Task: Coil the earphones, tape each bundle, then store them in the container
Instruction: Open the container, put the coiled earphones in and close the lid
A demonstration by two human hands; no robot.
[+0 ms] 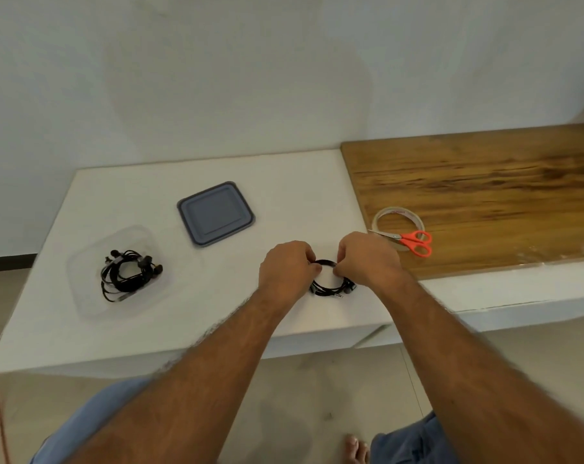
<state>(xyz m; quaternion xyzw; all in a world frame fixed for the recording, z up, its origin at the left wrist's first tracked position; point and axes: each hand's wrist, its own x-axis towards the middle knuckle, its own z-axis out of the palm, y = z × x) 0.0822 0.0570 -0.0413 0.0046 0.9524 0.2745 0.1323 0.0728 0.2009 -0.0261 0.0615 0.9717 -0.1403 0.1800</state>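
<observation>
A coil of black earphones (329,287) lies near the front middle of the white table (283,182). My left hand (288,268) pinches the coil's upper left side. My right hand (367,259) pinches its upper right side, fingers curled. Both hands hide part of the loop; its plug and earbuds show at the lower edge. A clear plastic container (82,296) at the left holds several taped black earphone bundles (128,274). A roll of clear tape (397,217) and orange-handled scissors (414,242) lie on the wooden board to the right.
The container's grey-blue lid (215,213) lies flat behind the hands. A wooden board (501,189) covers the right counter. A white wall stands directly behind. My knees in blue shorts (89,426) and a bare foot (357,448) show below the table edge.
</observation>
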